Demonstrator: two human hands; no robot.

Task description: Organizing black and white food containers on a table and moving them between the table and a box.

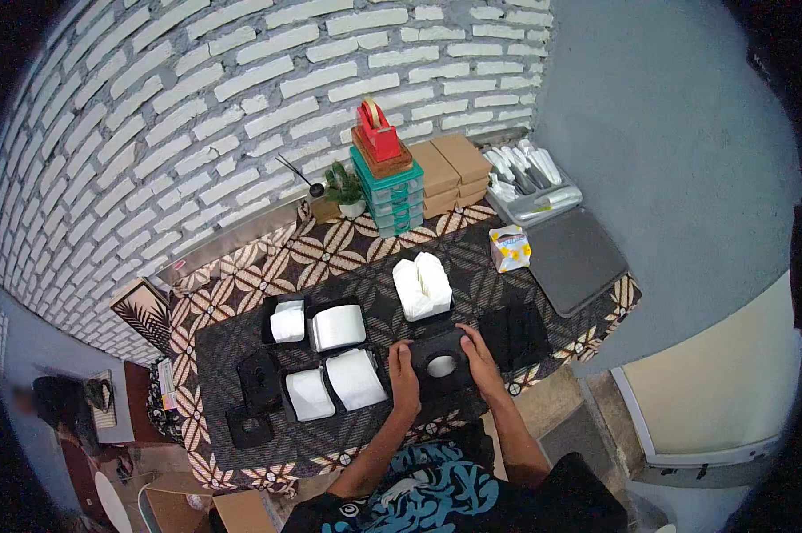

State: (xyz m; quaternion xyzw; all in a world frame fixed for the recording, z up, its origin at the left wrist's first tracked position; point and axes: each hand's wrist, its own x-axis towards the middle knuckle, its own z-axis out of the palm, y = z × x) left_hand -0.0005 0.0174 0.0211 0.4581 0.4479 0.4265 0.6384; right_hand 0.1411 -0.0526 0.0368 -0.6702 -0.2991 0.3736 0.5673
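Between my two hands is a black box with an oval opening in its top (422,361), through which something white shows. My left hand (404,376) grips its left side and my right hand (482,363) its right side. Just beyond it stands an open black box filled with folded white tissues (422,286). To the left are several open black boxes holding white tissue stacks, among them a wide stack (356,378), a smaller one (309,394) and one farther back (339,328). Black lids with openings (251,428) lie at the far left.
Along the wall stand a red tape dispenser (379,136) on teal drawers (397,200), a potted plant (344,185), cardboard boxes (441,172) and a cutlery tray (541,212). A yellow-and-white packet (510,248) lies beside a dark grey mat (577,260). A person (64,403) is at far left.
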